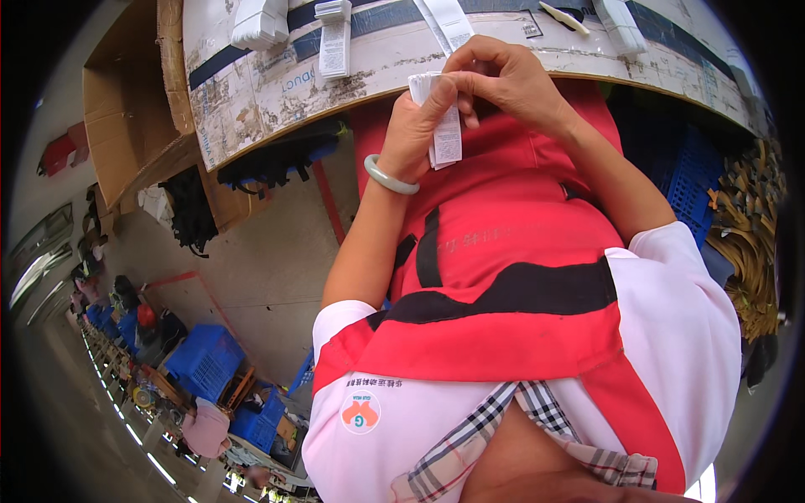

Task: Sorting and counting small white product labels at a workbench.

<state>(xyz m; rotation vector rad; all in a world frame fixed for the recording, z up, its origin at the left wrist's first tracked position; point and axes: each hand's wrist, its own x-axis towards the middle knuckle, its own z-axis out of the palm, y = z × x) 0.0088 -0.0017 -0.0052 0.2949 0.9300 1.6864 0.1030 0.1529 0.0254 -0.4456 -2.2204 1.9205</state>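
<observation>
In front of my red apron, just off the table's near edge, I hold a bundle of narrow white printed labels. My left hand, with a pale bangle at the wrist, is closed round the bundle, thumb on top. The labels hang down past its fingers toward me. My right hand comes in from the other side with thumb and forefinger pinched at the upper end of the bundle. Its fingertips meet close to my left thumb, and exactly how many labels they grip is hidden.
On the worn, taped table lie several label stacks, one a white stack, and a small white-handled tool. A cardboard box stands at the left. Blue crates and a person in pink are farther off.
</observation>
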